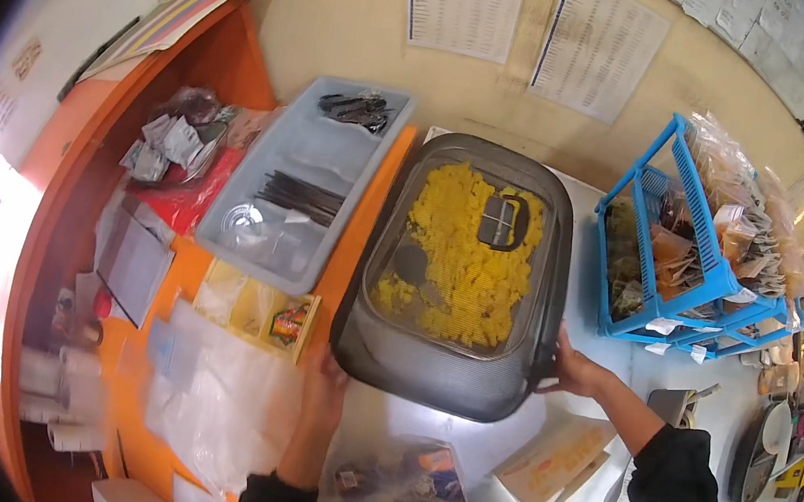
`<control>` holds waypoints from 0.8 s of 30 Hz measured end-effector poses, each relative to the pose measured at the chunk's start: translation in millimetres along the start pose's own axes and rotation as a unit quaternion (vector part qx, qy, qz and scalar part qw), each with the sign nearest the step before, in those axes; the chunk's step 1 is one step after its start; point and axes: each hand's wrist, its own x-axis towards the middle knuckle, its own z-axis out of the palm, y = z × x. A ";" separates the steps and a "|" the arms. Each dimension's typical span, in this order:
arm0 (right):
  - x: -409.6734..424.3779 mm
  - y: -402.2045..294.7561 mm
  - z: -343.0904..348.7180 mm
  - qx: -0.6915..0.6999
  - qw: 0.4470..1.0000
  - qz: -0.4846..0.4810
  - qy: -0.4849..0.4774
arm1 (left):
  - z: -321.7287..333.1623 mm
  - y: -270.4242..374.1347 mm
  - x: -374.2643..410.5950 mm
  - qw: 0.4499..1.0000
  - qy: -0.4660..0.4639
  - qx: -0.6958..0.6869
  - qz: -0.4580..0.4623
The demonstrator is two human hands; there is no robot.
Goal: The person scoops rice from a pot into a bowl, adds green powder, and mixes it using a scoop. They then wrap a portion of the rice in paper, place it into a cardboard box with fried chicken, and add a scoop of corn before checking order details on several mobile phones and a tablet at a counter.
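A large dark rectangular food tray [431, 379] lies in front of me at a slight tilt, under a see-through, finely ribbed lid [412, 261] with a black handle [521, 224]. Through the lid shows crumbly yellow food [462, 281], which I cannot identify for certain. My right hand [578, 368] grips the tray's right side near its lower corner. At the lower left corner, my left hand [327, 385] holds the edge; it is blurred and its fingertips are partly hidden. Whether the tray is raised off the white counter [596, 263] cannot be told.
Left is a grey plastic bin [211, 239] with black cutlery. Below it are a yellow wooden tray [216, 292] and clear plastic bags [219, 394]. Right stands a blue rack [673, 311] of packets. Nearer me are a paper bag [557, 462] and a wrapped pack [438, 474].
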 end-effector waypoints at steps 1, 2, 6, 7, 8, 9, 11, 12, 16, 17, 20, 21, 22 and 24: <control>-10.8 -5.0 4.9 0.026 1.000 0.014 0.004 | 0.1 6.8 -13.4 0.998 -0.003 -0.042 -0.052; -19.4 -8.7 6.2 0.012 1.000 0.000 0.004 | 3.8 19.2 -31.7 0.996 -0.056 -0.049 -0.039; -88.0 -57.2 12.1 -0.011 0.993 -0.100 0.064 | 35.9 100.1 -69.1 0.973 -0.208 -0.053 0.088; -95.1 -72.1 11.7 -0.008 0.983 -0.155 0.099 | 43.4 121.7 -62.7 0.955 -0.255 -0.055 0.139; -97.5 -83.4 7.5 -0.025 0.964 -0.234 0.128 | 65.9 150.2 -51.3 0.928 -0.330 -0.047 0.167; -97.3 -101.9 7.2 -0.053 0.936 -0.314 0.148 | 86.5 180.5 -38.9 0.894 -0.397 -0.045 0.205; -85.2 -130.2 4.6 -0.009 0.891 -0.400 0.214 | 135.8 224.6 -5.7 0.882 -0.300 0.123 0.341; -62.4 -139.3 9.1 0.057 0.876 -0.413 0.242 | 148.9 239.2 7.0 0.873 -0.247 0.166 0.386; 22.3 -140.9 108.8 -0.394 0.819 -0.346 0.232 | 150.0 201.9 42.3 0.839 -0.097 0.209 0.493; 42.4 -131.9 132.8 -0.491 0.762 -0.332 0.261 | 141.9 182.7 47.3 0.848 -0.107 0.205 0.477; 105.5 -102.2 166.5 -0.668 0.566 -0.355 0.328 | 98.9 117.9 51.1 0.831 -0.098 0.278 0.471; 123.6 -96.0 168.7 -0.695 0.534 -0.334 0.346 | 88.6 103.8 43.7 0.844 -0.105 0.303 0.430; 134.6 -93.3 175.5 -0.721 0.499 -0.321 0.357 | 75.9 94.8 31.7 0.855 -0.100 0.328 0.390; 146.5 -90.4 181.2 -0.721 0.491 -0.319 0.369 | 47.0 64.1 31.3 0.838 -0.093 0.379 0.382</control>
